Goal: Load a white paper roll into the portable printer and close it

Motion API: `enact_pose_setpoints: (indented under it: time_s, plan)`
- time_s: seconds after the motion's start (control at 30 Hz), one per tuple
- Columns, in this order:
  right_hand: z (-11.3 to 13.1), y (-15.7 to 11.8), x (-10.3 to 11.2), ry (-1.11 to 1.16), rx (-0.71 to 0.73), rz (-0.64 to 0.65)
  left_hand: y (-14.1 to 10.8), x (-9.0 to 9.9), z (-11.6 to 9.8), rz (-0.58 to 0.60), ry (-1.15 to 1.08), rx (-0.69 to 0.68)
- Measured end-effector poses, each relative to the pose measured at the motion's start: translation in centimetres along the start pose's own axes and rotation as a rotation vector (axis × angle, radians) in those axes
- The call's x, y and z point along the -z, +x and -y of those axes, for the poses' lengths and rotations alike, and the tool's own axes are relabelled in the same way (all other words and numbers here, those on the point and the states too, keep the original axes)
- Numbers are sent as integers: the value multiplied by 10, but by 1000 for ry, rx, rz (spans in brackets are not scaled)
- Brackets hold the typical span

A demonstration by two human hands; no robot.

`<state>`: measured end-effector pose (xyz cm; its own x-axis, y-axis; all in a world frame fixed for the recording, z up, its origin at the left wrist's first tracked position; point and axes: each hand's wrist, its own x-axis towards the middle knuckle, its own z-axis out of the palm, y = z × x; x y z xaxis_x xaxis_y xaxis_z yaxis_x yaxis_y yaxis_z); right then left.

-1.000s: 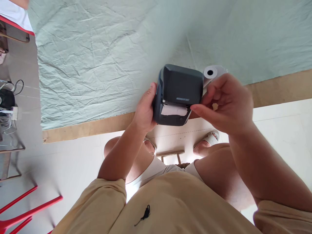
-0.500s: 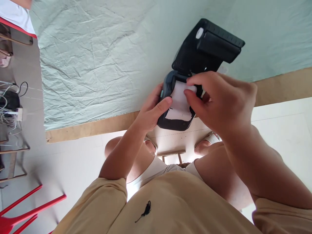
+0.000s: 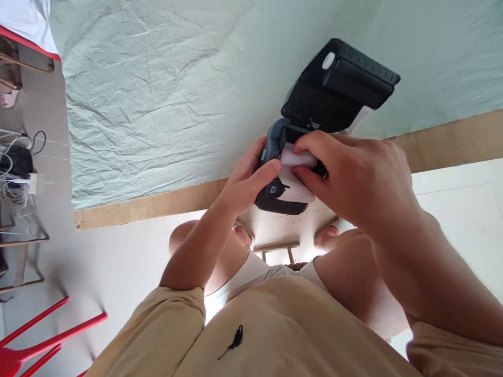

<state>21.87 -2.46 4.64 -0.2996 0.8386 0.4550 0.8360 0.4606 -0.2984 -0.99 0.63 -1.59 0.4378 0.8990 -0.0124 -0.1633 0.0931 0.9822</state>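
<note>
A dark portable label printer (image 3: pixel 281 205) is held at the table's near edge, its black lid (image 3: pixel 338 86) swung up and away. My left hand (image 3: pixel 255 175) grips the printer's left side, thumb over the rim of the paper bay. Inside the bay lies a white paper roll (image 3: pixel 293 180) with a loose end toward me. My right hand (image 3: pixel 349 173) pinches the roll between thumb and forefinger; its other fingers are hidden behind the hand. A pale strip (image 3: pixel 359 118) shows just beyond the right hand, beside the lid.
A wrinkled pale green cloth (image 3: pixel 157 94) covers the table, which has a bare wooden edge (image 3: pixel 157 204). At left are tangled cables (image 3: pixel 15 173), metal frames and a red stool (image 3: pixel 39 340). Part of a person's white clothing (image 3: pixel 27 21) shows at top left.
The printer has shifted slightly toward me and right. My right hand has moved the paper roll within the bay, its loose end slipping right and uncovering a dark part with a small label.
</note>
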Motion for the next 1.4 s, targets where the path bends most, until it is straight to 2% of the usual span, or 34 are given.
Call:
enact_pose_setpoints:
  time_s: [0.13,0.27,0.33,0.4,0.43,0.47,0.5,0.53,0.6,0.63,0.67,0.73,0.8,0.83,1.0,1.1,1.2,1.27,1.4]
  plan:
    - [1,2,4,102,-28,3,-3,-5,-6,-39,22,30]
    - [-6,5,20,460,-92,43,-3,-13,-10,-80,-50,30]
    - [-25,5,25,707,-202,-14,-1,-16,-11,-100,-81,61]
    - [-53,4,22,923,-294,-151,0,-19,-11,-114,-121,70]
    - [-68,3,18,984,-366,-219,1,-20,-12,-118,-143,68]
    - [-83,2,13,1018,-389,-236,1,-22,-13,-125,-162,66]
    - [-96,0,8,1038,-402,-332,1,-23,-14,-130,-173,72]
    - [-106,-2,4,1023,-448,-472,1,-24,-16,-143,-175,81]
    - [-120,-8,-2,882,-518,-575,0,-27,-20,-170,-163,113]
    - [-123,-10,-3,781,-528,-575,0,-28,-23,-181,-154,129]
    - [-125,-12,-3,671,-499,-536,0,-29,-24,-188,-148,138]
    - [-128,-15,-1,471,-346,-489,0,-29,-26,-190,-147,137]
    - [-130,-17,1,337,-204,-441,0,-29,-27,-191,-147,132]
    - [-131,-18,1,298,-184,-415,0,-29,-26,-191,-146,131]
    - [-135,-24,-4,232,-373,-217,-1,-29,-25,-179,-170,104]
    - [-125,-22,-1,199,-342,-233,-1,-29,-24,-168,-180,78]
    - [-100,-16,4,194,-131,-373,-1,-28,-23,-159,-177,87]
    - [-82,-11,0,213,-38,-411,0,-28,-22,-163,-174,88]
    - [-69,-8,-28,227,53,-313,1,-28,-21,-181,-180,90]
